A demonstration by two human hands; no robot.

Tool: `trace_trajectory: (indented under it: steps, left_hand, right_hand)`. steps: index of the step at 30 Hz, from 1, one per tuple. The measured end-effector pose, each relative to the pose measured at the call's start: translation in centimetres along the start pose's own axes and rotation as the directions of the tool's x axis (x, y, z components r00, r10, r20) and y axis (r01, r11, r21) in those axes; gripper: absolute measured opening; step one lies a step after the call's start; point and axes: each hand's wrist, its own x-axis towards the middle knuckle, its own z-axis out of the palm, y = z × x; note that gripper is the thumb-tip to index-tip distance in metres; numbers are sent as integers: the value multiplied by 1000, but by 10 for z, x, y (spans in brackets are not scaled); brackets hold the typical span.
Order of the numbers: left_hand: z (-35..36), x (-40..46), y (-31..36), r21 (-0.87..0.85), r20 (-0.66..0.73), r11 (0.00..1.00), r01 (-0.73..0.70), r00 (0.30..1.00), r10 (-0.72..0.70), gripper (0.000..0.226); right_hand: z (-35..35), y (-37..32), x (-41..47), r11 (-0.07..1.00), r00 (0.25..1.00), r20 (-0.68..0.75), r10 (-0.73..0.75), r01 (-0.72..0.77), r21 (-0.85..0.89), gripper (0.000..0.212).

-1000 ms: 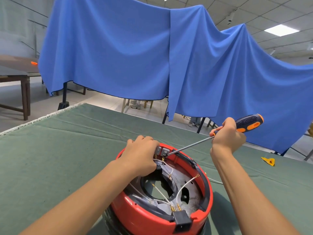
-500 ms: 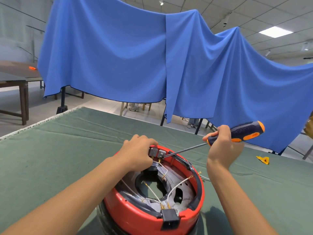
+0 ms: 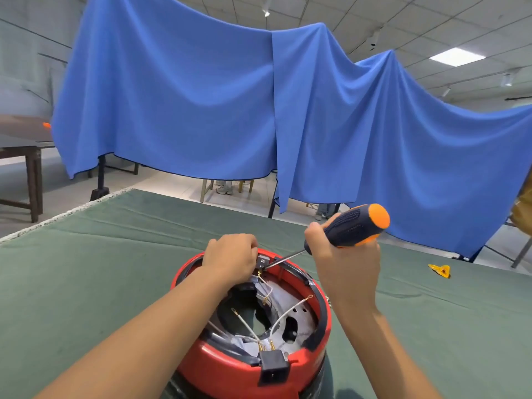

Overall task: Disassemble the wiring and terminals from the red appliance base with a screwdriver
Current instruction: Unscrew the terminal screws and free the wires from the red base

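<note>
Red appliance base (image 3: 230, 367) standing open side up on the green table cloth (image 3: 86, 283), close to the person. Left hand (image 3: 230, 259) rests on the far rim, its fingers curled around a small grey terminal block (image 3: 262, 262) seated there. Right hand (image 3: 345, 257) is wrapped around the black-and-orange handle of the screwdriver (image 3: 352, 227); the shaft slants down and leftward from this fist, and its tip meets the terminal block just beside the left fingertips. White wires (image 3: 288, 312) with brass end terminals lie loose across the metal floor of the base, below and between the two forearms; a black plug socket (image 3: 273, 367) sits in the near rim. A yellow object (image 3: 440, 270) lies on the cloth well to the right. Blue drapes (image 3: 201, 110) hang behind the table.

Compared with half a second ago, the right hand has shifted from a fingertip hold at the handle's neck to a full fist, the handle now tipped up and toward the camera; the left hand stays on the block.
</note>
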Motion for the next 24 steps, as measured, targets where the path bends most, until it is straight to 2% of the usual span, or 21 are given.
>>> trace_trajectory:
  steps: [3, 7, 11, 15, 24]
  left_hand:
    - [0, 3, -3, 29, -4, 999, -27, 1000, 27, 27]
    - [-1, 5, -8, 18, -30, 1000, -22, 999, 23, 25]
    - [-1, 4, -8, 12, -41, 1000, -21, 999, 21, 25]
    - [0, 6, -10, -11, -36, 1000, 11, 999, -11, 23]
    - [0, 6, -11, -29, -44, 999, 26, 999, -27, 23]
  right_hand:
    - [2, 3, 5, 979, 996, 14, 83, -84, 188, 30]
    - [4, 12, 16, 933, 982, 12, 188, -183, 310, 29]
    - [3, 24, 39, 895, 941, 42, 337, -333, 296, 20]
    - [10, 27, 58, 894, 916, 81, 393, -402, 197, 19]
    - [24, 38, 89, 783, 802, 94, 590, -597, 177, 14]
